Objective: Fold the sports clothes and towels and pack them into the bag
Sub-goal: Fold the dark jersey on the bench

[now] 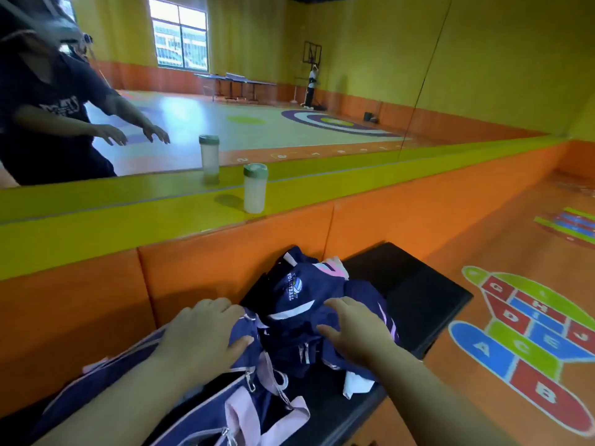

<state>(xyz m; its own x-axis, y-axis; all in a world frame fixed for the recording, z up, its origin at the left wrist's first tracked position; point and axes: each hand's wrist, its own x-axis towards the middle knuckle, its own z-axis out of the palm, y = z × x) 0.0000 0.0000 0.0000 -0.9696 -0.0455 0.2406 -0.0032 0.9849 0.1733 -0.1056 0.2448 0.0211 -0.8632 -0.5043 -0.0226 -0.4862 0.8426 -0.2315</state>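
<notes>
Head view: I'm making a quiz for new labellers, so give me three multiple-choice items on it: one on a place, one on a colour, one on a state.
1. Where does the bottle stand?
A) on the floor
B) on the yellow-green ledge
C) on a chair

2. What colour is the bottle's lid?
A) red
B) black
C) green

3. How do the sports clothes lie?
A) in a loose, unfolded heap
B) in a neat folded stack
C) hung on a hook

Answers:
1 B: its base rests on top of the ledge.
2 C: the cap is pale green above a cloudy white body.
3 A: the navy pieces lie crumpled under the right hand.
</notes>
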